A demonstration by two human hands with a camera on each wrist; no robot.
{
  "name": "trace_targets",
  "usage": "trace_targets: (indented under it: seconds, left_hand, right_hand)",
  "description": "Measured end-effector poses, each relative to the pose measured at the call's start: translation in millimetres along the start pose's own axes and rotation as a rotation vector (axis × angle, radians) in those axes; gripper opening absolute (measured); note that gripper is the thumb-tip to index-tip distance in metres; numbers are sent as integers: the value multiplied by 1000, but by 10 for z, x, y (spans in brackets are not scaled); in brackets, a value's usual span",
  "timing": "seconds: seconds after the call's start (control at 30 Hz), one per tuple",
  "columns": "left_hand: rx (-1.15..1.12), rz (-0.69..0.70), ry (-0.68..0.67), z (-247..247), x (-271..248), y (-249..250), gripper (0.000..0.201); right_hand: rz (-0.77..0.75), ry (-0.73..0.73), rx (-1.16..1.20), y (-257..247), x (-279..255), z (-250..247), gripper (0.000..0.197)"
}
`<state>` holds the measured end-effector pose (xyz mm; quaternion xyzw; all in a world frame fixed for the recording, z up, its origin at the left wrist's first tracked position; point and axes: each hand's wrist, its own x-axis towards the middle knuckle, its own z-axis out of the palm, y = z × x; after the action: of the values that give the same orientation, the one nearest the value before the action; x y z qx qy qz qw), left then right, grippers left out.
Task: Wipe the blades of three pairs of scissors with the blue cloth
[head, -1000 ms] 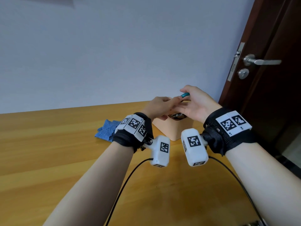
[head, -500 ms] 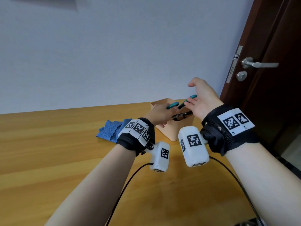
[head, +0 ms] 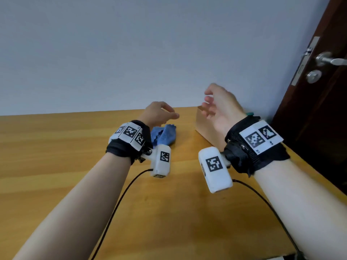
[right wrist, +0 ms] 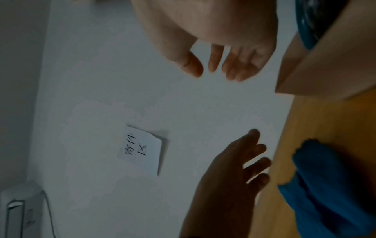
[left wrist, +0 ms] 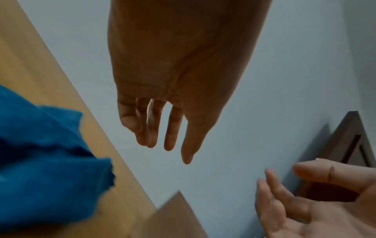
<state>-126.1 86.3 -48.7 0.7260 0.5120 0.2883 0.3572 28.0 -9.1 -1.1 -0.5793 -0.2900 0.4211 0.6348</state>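
The crumpled blue cloth (head: 165, 136) lies on the wooden table (head: 56, 156), just below and beyond my left hand (head: 162, 114). That hand hovers above it with relaxed fingers (left wrist: 168, 136) and holds nothing. My right hand (head: 216, 106) is raised over the tan box (head: 203, 126), palm up, fingers (right wrist: 234, 69) loosely spread, also empty. A teal scissors handle (head: 249, 114) peeks out behind my right wrist, and it shows inside the box (right wrist: 325, 64) as a teal loop (right wrist: 307, 27). The blades are hidden. The cloth (left wrist: 40, 161) fills the left of the left wrist view.
The box stands at the table's far right, close to the grey wall. A dark door with a metal handle (head: 330, 60) is right of the table. A paper note (right wrist: 142, 149) is stuck on the wall. Cables trail from both wrist cameras over the near tabletop.
Both hands have let go of the teal scissors and drawn back from the box. My left hand moved left over the cloth, and my right hand rose with its palm turned up.
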Motion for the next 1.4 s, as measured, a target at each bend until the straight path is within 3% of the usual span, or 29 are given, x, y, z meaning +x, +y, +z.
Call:
trace_targets:
  seconds: [0.1, 0.17, 0.3, 0.43, 0.53, 0.67, 0.77, 0.83, 1.0, 1.1, 1.17, 1.2, 1.27, 1.4]
  left_hand:
    - [114, -78, -31, -175, -11, -333, 31]
    - [222, -119, -120, -217, -27, -488, 37]
    - [374, -139, -175, -193, -23, -652, 50]
    - [356, -88, -87, -112, 9, -718, 52]
    - [302, -62, -46, -70, 20, -681, 54]
    - [23, -25, -4, -63, 12, -526, 32]
    - [-209, -43, -34, 33, -13, -346, 30]
    - [-246, -65, -89, 124, -24, -232, 34]
    - [-66, -95, -204, 315, 4, -152, 38]
    - [-1, -65, -116, 358, 23, -208, 56]
    - [-55, -4, -34, 344, 29, -220, 46]
    - [-83, 19, -23, 332, 28, -211, 37]
    - [-77, 27, -75, 321, 21, -179, 26]
    - [76, -18, -254, 392, -39, -191, 24]
  right_hand:
    - [217, -174, -77, 337, 82, 258, 7]
    - [343, -226, -141, 551, 155, 368, 12]
    - [432, -256, -177, 829, 272, 506, 34]
    - [377, -231, -205, 901, 270, 620, 3]
    - [289, -216, -198, 889, 295, 655, 9]
    - [77, -195, -234, 731, 297, 600, 21]
    - [-65, -163, -305, 533, 289, 495, 31]
    - [-115, -138, -359, 424, 291, 411, 32]
    - [-25, -177, -510, 417, 296, 207, 10]
    - [57, -226, -663, 551, 310, 145, 11]
    - [79, -236, -703, 645, 336, 129, 10]
    - [96, -244, -716, 691, 342, 118, 21]
    - [145, -257, -732, 762, 341, 90, 37]
    - [160, -265, -702, 813, 370, 42, 32]
